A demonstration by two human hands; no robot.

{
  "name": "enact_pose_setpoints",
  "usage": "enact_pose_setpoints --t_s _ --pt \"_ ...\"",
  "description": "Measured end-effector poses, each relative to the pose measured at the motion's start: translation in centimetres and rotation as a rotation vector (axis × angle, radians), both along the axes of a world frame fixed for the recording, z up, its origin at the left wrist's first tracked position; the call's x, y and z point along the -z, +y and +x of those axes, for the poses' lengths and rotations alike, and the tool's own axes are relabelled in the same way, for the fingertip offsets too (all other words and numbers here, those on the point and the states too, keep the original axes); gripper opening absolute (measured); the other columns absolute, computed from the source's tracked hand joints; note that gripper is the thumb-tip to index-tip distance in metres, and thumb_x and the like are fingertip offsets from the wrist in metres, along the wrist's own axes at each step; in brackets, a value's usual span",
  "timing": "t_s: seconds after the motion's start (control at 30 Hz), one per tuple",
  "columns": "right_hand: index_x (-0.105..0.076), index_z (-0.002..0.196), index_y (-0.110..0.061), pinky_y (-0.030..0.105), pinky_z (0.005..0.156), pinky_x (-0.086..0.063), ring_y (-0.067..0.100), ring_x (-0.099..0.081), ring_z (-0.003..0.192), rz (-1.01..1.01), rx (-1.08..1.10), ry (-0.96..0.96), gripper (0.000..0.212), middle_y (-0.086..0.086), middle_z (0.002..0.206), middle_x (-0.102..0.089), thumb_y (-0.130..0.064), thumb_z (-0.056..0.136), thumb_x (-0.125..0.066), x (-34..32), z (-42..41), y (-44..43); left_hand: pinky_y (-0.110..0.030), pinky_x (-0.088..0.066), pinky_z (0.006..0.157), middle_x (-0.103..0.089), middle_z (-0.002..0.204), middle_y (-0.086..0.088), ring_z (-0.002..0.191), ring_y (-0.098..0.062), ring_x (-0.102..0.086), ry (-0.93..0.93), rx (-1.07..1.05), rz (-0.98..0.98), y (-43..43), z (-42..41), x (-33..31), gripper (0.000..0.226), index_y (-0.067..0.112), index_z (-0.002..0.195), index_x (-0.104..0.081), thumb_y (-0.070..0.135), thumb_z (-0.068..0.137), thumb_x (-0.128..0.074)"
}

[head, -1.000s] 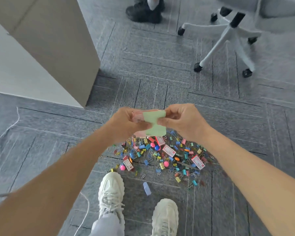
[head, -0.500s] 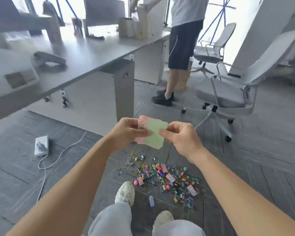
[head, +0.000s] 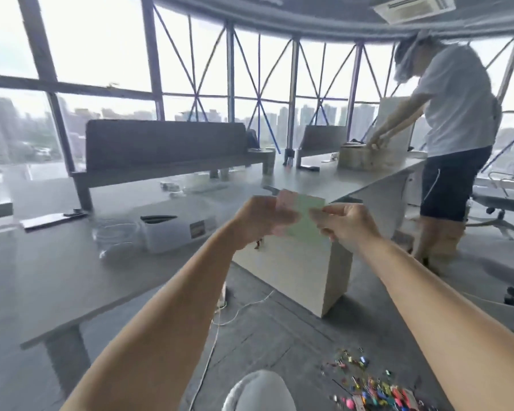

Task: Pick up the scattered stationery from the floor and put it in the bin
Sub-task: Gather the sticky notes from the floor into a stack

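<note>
As the view has swung up from the floor to the desk [head: 57, 277] within the last second, the notes have come up with it, and the head now faces the desktop rather than the litter below.

**Left of the desk's middle, on its top:** a clear tub [head: 172, 232] with a dark slot in its lid and a label on its side. This is probably the bin. Blur hides whatever it holds.

**In front of the desk's near edge:** the left hand [head: 261, 218] is curled round the left edge of the notes [head: 301, 221], a pink and green pad held in the air above the floor. The right hand [head: 344, 223] pinches the pad's right edge between thumb and fingers. Both hands grasped it the same way a second ago, so nothing has been let go.

**On the floor, to the right of the desk's leg:** the clips [head: 377, 393], a bright heap with small tags and pins among them, not yet gathered.

**At the desk's far right end:** a tan box [head: 365, 157] under the hands of a second person [head: 454, 114]. What it holds is out of sight.

*Reading:* one item is lifted and on its way to the tub. The drop has not been made, and most of the stationery remains on the floor.
</note>
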State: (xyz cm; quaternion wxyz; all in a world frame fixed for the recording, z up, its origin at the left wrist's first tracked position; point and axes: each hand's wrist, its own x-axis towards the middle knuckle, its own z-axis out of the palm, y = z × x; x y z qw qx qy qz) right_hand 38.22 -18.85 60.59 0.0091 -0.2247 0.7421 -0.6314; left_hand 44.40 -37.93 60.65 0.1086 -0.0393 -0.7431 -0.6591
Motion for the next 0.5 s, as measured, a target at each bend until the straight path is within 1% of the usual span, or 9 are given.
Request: enact_pose_setpoints --t_s 0.03,0.1,0.13,0.2,0.27,0.33,0.37,0.43,0.5 --pt "-0.076 0.085 -0.016 0.025 0.058 -0.044 0.012 -0.060 0.062 0.030 -0.030 0.005 0.021 -0.006 0.066 -0.070 -0.034 0.077 -0.084 -0.2 0.3 -1.5 -0.058 -0.052 0.096 -0.067 0.113 -0.030 0.104 -0.047 -0.065 0.000 -0.035 0.004 -1.6 0.7 0.2 0.057 -0.009 0.108 -0.069 0.016 0.061 -0.089" --pt "-0.076 0.094 -0.011 0.022 0.059 -0.046 0.009 -0.063 0.063 0.060 -0.117 0.022 0.024 -0.004 0.071 -0.071 -0.031 0.081 -0.081 -0.6 0.6 -4.6 -0.040 -0.058 0.079 -0.075 0.088 -0.009 0.085 -0.030 -0.069 0.007 -0.150 -0.042 -4.5 2.0 0.2 0.024 0.002 0.093 -0.074 0.006 0.072 -0.083" --pt "-0.076 0.095 -0.008 0.019 0.056 -0.046 0.007 -0.062 0.061 0.065 -0.159 0.040 0.023 -0.004 0.071 -0.070 -0.028 0.083 -0.080 -1.0 0.6 -6.1 -0.034 -0.055 0.072 -0.074 0.077 0.002 0.076 -0.021 -0.067 0.024 -0.211 -0.088 -5.8 2.5 0.1 0.016 0.009 0.085 -0.073 0.006 0.073 -0.083" --pt "-0.075 0.093 -0.006 0.014 0.050 -0.045 0.003 -0.060 0.054 0.075 -0.217 0.077 0.019 -0.004 0.067 -0.068 -0.023 0.084 -0.079 -1.5 0.4 -9.4 -0.034 -0.053 0.070 -0.070 0.071 0.010 0.072 -0.016 -0.065 0.030 -0.288 -0.146 -8.6 3.4 -0.3 0.016 0.016 0.081 -0.072 0.014 0.072 -0.085" --pt "-0.075 0.087 -0.011 0.015 0.049 -0.045 0.001 -0.058 0.051 0.093 -0.260 0.109 0.012 -0.008 0.060 -0.066 -0.022 0.084 -0.079 -1.8 -0.2 -12.7 -0.035 -0.057 0.077 -0.071 0.077 0.010 0.077 -0.012 -0.068 -0.004 -0.345 -0.203 -11.2 3.6 -0.7 0.014 0.021 0.086 -0.071 0.017 0.078 -0.082" --pt "-0.074 0.080 -0.019 0.018 0.051 -0.047 0.002 -0.059 0.052 0.109 -0.292 0.151 0.008 -0.011 0.056 -0.066 -0.025 0.084 -0.079 -1.6 -1.3 -15.9 -0.041 -0.059 0.080 -0.071 0.082 -0.001 0.079 -0.017 -0.069 -0.012 -0.428 -0.158 -13.6 3.4 -0.8 0.011 0.014 0.086 -0.070 0.006 0.082 -0.077" --pt "-0.074 0.078 -0.020 0.020 0.052 -0.048 0.003 -0.058 0.052 0.107 -0.301 0.163 0.009 -0.011 0.055 -0.066 -0.025 0.084 -0.079 -1.6 -2.0 -17.5 -0.040 -0.060 0.074 -0.070 0.080 -0.005 0.074 -0.017 -0.069 -0.003 -0.458 -0.099 -14.7 3.0 -0.8 0.010 0.007 0.086 -0.071 0.001 0.081 -0.076" --pt "-0.075 0.077 -0.014 0.018 0.053 -0.044 0.002 -0.053 0.049 0.109 -0.325 0.184 0.011 -0.012 0.053 -0.063 -0.022 0.084 -0.079 -2.0 -3.7 -20.4 -0.031 -0.060 0.059 -0.069 0.074 -0.007 0.064 -0.016 -0.068 -0.003 -0.518 -0.073 -16.7 1.9 -1.0 0.012 -0.003 0.092 -0.071 -0.003 0.080 -0.076" --pt "-0.074 0.073 -0.010 0.018 0.052 -0.041 0.004 -0.049 0.048 0.131 -0.349 0.204 0.016 -0.012 0.050 -0.059 -0.020 0.085 -0.078 -2.5 -5.6 -23.1 -0.034 -0.060 0.062 -0.069 0.077 -0.011 0.068 -0.021 -0.066 -0.011 -0.557 -0.076 -18.8 0.3 -1.4 0.015 -0.006 0.094 -0.072 0.000 0.081 -0.076"
